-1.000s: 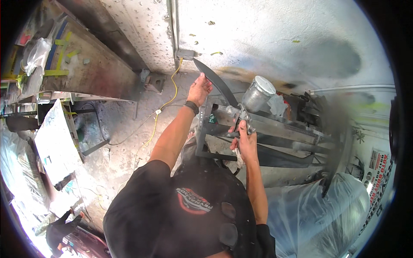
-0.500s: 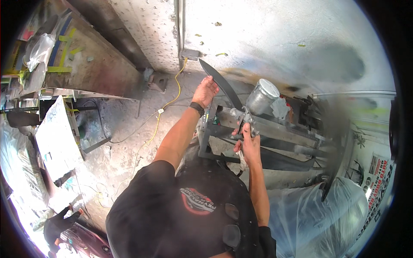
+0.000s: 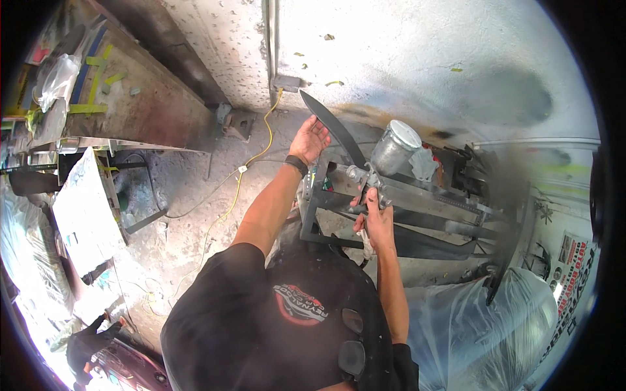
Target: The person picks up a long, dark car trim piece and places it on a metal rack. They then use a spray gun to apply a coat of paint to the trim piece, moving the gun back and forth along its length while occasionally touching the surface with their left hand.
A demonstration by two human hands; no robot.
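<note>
A spray gun (image 3: 372,184) with a metal cup (image 3: 396,148) on top is in my right hand (image 3: 378,223). My fingers wrap its handle, and the cup leans to the right. Left of it, my left hand (image 3: 309,139) is raised palm up with loosely bent, parted fingers. Its fingertips are at the edge of a long, curved dark strip (image 3: 334,124), which tapers to a point at its far end. Whether they press on the strip is hard to see. The strip's near end disappears behind the gun. Beneath both hands stands a dark metal frame (image 3: 310,215).
Long dark parts (image 3: 427,242) lie across the frame toward the right. A plastic-wrapped object (image 3: 479,326) fills the lower right. A yellow cord (image 3: 266,153) crosses the concrete floor to a wall box (image 3: 287,83). A taped, worn panel (image 3: 147,91) stands at the left.
My left hand has shifted slightly left and down along the strip's edge, its fingers a little looser. The right hand still grips the spray gun in almost the same place.
</note>
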